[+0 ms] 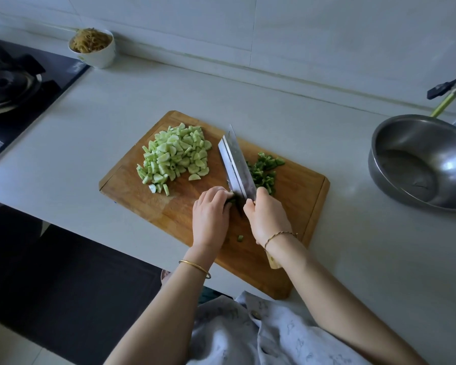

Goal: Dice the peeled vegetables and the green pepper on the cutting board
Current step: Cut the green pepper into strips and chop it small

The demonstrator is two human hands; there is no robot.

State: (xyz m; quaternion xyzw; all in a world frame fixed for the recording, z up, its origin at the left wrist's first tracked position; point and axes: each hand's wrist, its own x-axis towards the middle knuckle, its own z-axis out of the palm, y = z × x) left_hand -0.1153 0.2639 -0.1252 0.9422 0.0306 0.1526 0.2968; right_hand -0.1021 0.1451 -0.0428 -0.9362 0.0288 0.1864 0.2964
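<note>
Pale counter (142, 101) runs along a pale tiled wall (300, 27). Black hob (37, 106) set in at left, pan (8, 88) on it. White noodle bowl (94, 50) against the wall, steel bowl (419, 159) at right. Dark floor (63, 272) below. Light soft, dim.

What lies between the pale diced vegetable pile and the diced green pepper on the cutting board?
In the head view, the cleaver, gripped by the right hand, separates the pale pile from the green pepper dice.
</note>
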